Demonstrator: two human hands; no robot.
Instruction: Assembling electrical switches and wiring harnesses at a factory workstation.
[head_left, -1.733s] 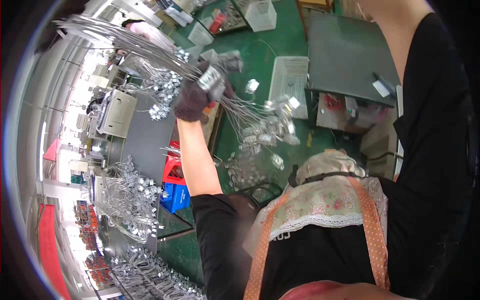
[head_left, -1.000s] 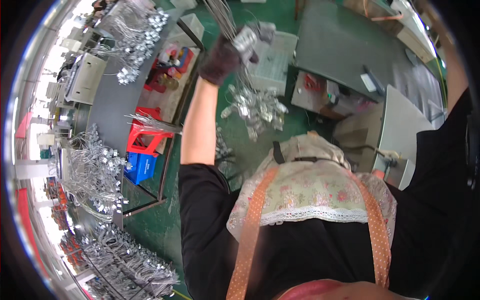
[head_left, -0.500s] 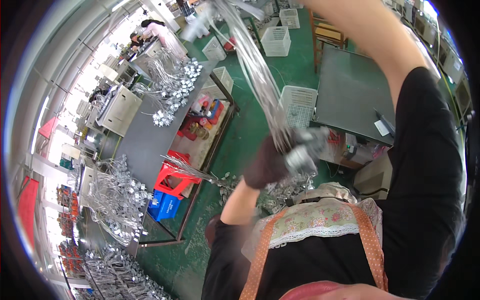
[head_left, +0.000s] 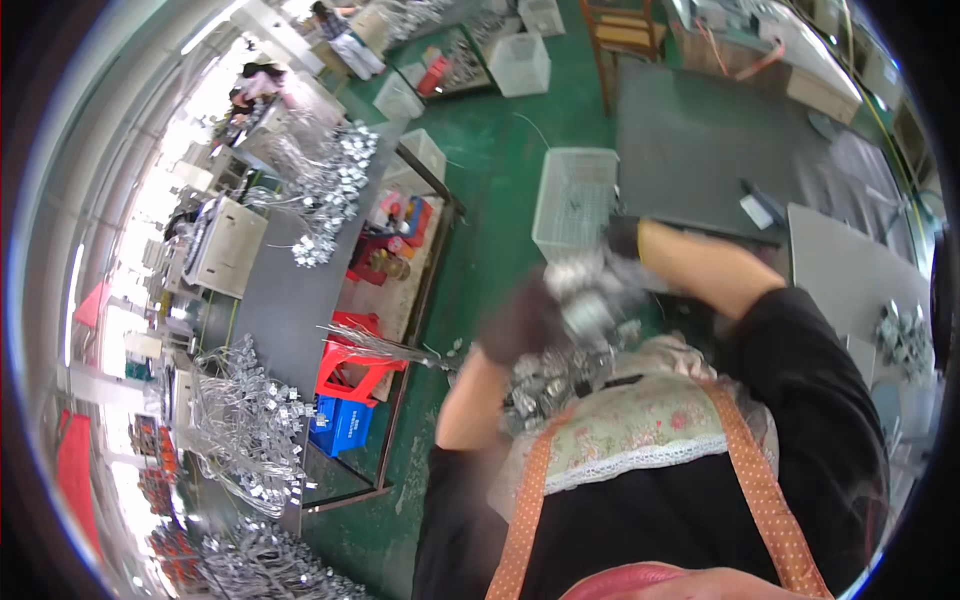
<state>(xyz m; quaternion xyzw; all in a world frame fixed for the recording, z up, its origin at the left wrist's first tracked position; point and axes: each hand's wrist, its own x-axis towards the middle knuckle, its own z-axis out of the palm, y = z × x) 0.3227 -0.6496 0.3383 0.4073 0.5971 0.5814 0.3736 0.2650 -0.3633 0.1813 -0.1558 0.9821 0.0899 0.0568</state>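
My left hand, in a dark glove, is closed around a bundle of silvery cables in front of my body; motion blurs its fingers. The bundle's shiny metal connector ends show between my two hands. My right hand, also dark-gloved, is at the far side of these ends, its fingers smeared and partly hidden. Below the hands, a heap of similar silver connectors lies close to my floral apron.
A dark worktable at left bears heaps of cables. Beneath it are a red stool and a blue bin. A white basket stands ahead, beside another dark table. People are farther off.
My right hand has come down from high at upper right to beside my left hand. The long cable strands no longer stretch up ahead. The view has shifted slightly.
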